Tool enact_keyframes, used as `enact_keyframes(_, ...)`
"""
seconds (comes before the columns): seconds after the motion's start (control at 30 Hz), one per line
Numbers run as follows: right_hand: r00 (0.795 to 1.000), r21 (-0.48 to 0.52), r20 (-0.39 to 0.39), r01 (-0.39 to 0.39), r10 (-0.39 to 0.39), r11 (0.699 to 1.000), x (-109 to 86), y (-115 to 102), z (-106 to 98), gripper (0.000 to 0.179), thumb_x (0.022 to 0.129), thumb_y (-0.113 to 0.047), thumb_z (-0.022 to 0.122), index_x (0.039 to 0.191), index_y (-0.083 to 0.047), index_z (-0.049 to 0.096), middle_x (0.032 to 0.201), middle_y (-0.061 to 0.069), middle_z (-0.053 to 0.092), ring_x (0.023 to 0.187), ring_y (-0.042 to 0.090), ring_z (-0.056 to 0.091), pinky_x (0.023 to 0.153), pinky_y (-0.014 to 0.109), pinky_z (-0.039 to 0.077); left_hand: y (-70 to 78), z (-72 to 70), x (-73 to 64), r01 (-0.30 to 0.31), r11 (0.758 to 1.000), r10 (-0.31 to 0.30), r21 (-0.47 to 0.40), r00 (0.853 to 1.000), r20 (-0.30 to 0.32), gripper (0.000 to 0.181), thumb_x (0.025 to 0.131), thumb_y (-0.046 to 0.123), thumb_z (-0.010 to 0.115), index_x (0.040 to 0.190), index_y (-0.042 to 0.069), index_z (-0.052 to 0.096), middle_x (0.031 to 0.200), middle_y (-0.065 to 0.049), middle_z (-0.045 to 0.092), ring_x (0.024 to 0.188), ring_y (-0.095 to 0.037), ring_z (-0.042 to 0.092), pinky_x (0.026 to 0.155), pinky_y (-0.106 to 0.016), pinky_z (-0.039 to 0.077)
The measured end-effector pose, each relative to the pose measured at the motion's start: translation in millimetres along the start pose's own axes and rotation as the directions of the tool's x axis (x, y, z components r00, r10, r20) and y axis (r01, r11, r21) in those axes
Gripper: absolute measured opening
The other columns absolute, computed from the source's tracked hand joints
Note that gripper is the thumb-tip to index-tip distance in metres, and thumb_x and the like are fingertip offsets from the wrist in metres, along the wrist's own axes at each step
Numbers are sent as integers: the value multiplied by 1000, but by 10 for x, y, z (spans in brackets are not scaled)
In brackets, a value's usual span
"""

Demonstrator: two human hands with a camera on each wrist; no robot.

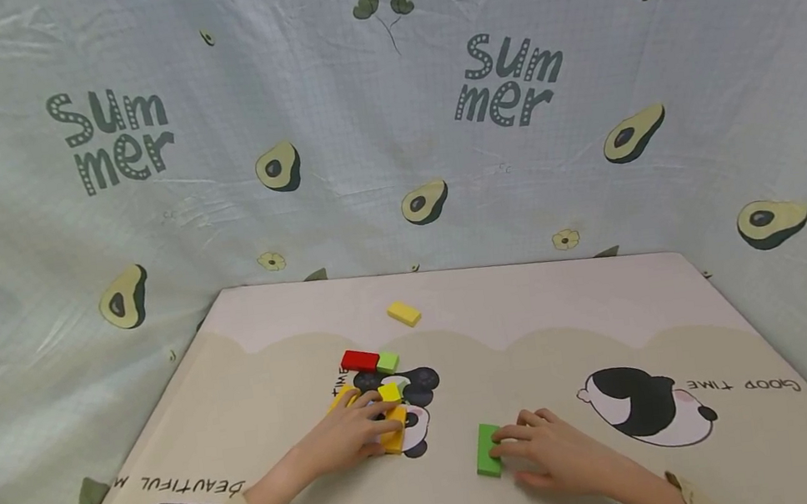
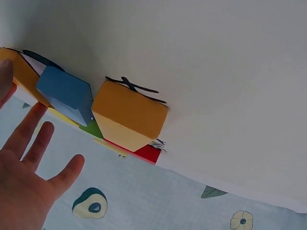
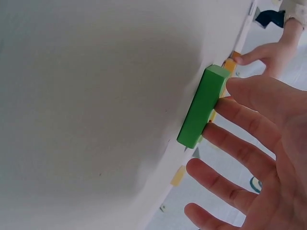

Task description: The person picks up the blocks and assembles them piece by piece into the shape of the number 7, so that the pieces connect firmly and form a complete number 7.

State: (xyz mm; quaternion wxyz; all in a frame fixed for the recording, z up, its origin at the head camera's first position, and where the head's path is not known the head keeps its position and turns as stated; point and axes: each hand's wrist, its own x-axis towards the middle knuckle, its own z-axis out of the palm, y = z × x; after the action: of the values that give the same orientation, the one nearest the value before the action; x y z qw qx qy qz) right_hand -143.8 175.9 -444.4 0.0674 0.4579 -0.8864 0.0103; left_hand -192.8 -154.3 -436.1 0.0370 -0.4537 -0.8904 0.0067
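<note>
My left hand (image 1: 346,434) pinches an orange block (image 1: 394,431) between thumb and index finger. Its other fingers spread over neighbouring blocks. In the left wrist view a blue block (image 2: 67,93) stands between that block and a second orange block (image 2: 129,115); the hand mostly covers the blue one from above. A yellow block (image 1: 390,392) sits just beyond the fingertips. My right hand (image 1: 552,450) touches the side of a long green block (image 1: 487,450) with extended fingertips. Its thumb lies near the block's closer end, and I cannot tell whether it makes contact.
Behind the left hand, a red block (image 1: 360,361) lies against a light green block (image 1: 388,362). Farther back is a lone yellow block (image 1: 404,313). The panda-printed table (image 1: 538,361) ends at a pale curtain (image 1: 340,108) with avocado prints.
</note>
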Motion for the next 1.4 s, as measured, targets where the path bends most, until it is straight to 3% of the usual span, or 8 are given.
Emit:
enact_keyframes(0.37, 1000, -4, -7, -18, 18, 1000, -19, -49, 27, 35, 79, -33, 63, 112, -26, 57, 113, -7, 58, 90, 14, 48, 73, 33, 41, 34, 61, 2, -39, 999, 39, 11, 998, -50, 36, 75, 29, 68, 109, 27, 59, 118, -2, 58, 105, -23, 47, 87, -49, 39)
enact_keyframes(0.77, 999, -9, -28, -16, 16, 1000, -40, -69, 54, 36, 78, -33, 63, 113, -27, 56, 113, -8, 57, 92, 15, 48, 72, 33, 41, 44, 59, -4, -11, 1000, 10, -10, 1000, -23, 38, 76, 33, 64, 113, 31, 57, 120, 0, 57, 105, -21, 43, 89, -46, 38)
enact_keyframes(1.1, 998, -42, -60, -10, 8, 999, -56, -69, 34, 37, 78, -35, 63, 114, -28, 57, 114, -5, 56, 96, 16, 47, 72, 34, 41, 37, 28, 32, -13, 998, 13, -67, 1000, 5, 40, 78, 43, 60, 114, 27, 58, 116, -2, 55, 111, -24, 42, 94, -46, 35)
enact_keyframes(1.4, 999, -11, -26, -24, 24, 1000, -41, -54, -2, 37, 80, -34, 62, 116, -29, 56, 117, -5, 56, 98, 18, 48, 74, 38, 42, -9, 49, 26, -38, 998, 36, -48, 998, -46, 35, 81, 41, 61, 113, 28, 57, 110, -3, 55, 108, -23, 42, 90, -47, 37)
